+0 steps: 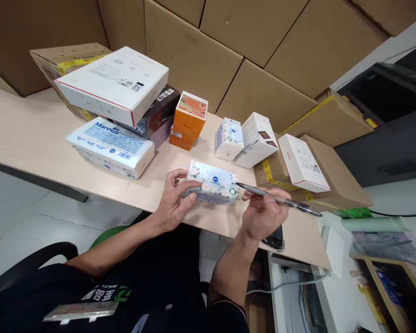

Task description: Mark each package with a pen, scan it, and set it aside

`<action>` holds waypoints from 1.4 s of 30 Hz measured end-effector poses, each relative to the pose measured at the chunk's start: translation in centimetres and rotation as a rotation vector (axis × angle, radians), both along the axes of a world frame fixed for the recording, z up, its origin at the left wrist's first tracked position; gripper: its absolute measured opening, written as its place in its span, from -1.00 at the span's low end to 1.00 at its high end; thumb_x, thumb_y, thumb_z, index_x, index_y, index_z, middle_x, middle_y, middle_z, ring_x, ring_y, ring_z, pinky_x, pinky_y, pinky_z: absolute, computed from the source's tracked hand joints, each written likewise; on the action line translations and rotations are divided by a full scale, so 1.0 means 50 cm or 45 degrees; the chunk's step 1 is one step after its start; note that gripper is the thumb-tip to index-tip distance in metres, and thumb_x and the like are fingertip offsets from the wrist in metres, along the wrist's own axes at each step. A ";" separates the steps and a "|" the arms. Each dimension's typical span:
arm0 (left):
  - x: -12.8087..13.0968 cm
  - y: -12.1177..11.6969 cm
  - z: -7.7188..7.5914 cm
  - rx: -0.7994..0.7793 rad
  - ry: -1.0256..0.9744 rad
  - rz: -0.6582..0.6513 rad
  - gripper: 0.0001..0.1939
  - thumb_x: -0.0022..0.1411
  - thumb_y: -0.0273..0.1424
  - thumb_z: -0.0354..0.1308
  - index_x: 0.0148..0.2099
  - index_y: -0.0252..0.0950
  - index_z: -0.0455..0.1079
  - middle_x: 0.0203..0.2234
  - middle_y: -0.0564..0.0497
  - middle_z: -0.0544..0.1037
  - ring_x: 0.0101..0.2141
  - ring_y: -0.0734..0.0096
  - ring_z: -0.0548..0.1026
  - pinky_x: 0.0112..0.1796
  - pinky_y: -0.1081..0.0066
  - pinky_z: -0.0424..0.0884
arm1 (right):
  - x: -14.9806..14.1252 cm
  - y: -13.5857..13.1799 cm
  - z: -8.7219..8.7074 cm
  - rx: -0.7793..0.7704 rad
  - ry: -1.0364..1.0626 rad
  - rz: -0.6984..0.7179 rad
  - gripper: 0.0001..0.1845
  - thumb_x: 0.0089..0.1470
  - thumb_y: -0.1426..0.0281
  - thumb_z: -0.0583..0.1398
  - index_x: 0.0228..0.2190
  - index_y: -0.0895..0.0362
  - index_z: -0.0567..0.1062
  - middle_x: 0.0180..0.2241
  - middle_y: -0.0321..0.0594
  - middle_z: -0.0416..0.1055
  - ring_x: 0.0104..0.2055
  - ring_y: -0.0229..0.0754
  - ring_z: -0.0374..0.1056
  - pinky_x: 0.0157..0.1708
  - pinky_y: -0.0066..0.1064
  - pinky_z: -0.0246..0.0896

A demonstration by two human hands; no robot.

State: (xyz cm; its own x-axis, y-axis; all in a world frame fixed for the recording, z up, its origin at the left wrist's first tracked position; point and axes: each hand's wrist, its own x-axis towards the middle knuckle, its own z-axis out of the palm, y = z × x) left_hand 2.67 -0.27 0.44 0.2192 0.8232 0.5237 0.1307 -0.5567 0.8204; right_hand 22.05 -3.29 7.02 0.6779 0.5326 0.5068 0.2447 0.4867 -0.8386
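In front of me on the table lies a white Manhua tissue pack (213, 179) with a floral print and a blue logo. My left hand (175, 201) steadies its left end, the index finger lying on the near top edge and the thumb just in front. A grey pen (280, 199) is pinched in my right hand (265, 212). Its tip points left, at the right part of the pack's upper face; whether it touches cannot be made out. The fingers' undersides on the left hand are partly hidden.
Left stand a larger Manhua pack (113, 145), a white box (116, 81) on a dark box (159, 111), and stacked orange boxes (190, 118). Behind right are a small floral pack (229, 138), white boxes (258, 141) and cartons (339, 173). A phone-like dark object (273, 239) lies near the front edge.
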 end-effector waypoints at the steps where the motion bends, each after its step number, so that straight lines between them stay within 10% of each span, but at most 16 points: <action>1: 0.000 0.000 0.001 -0.003 0.002 0.001 -0.68 0.45 -0.15 0.00 0.06 -0.12 0.46 0.07 -0.08 0.19 0.17 0.17 0.22 0.16 0.10 0.30 | -0.013 0.003 0.006 -0.030 -0.002 0.086 -0.90 0.03 0.33 0.17 -0.35 0.07 0.37 -0.57 -0.42 0.43 -0.60 -0.26 0.38 -0.59 -0.43 0.29; 6: -0.001 -0.001 0.004 0.022 0.035 0.004 -0.68 0.45 -0.17 0.00 0.07 -0.15 0.47 0.08 -0.09 0.19 0.17 0.17 0.22 0.15 0.11 0.32 | -0.055 0.020 0.001 -0.248 -0.155 0.293 -0.84 0.19 0.26 0.20 -0.28 0.10 0.45 -0.50 -0.34 0.52 -0.52 -0.28 0.45 -0.50 -0.45 0.35; 25: -0.001 -0.006 0.012 0.001 0.188 0.012 -0.67 0.43 -0.19 0.03 0.12 -0.12 0.47 0.11 -0.11 0.12 0.22 0.11 0.16 0.15 0.10 0.35 | -0.053 0.032 -0.019 -0.552 -0.552 0.184 -0.64 0.27 0.06 0.11 -0.32 0.09 0.44 -0.46 -0.35 0.44 -0.45 -0.26 0.42 -0.39 -0.42 0.30; 42: -0.001 -0.005 0.011 0.022 0.183 0.012 -0.68 0.44 -0.21 0.02 0.11 -0.13 0.47 0.13 -0.11 0.13 0.23 0.12 0.14 0.16 0.10 0.33 | -0.062 0.019 -0.007 -0.230 -0.154 0.005 -0.80 0.30 0.18 0.09 -0.24 0.05 0.30 -0.49 -0.42 0.41 -0.59 -0.35 0.32 -0.59 -0.52 0.17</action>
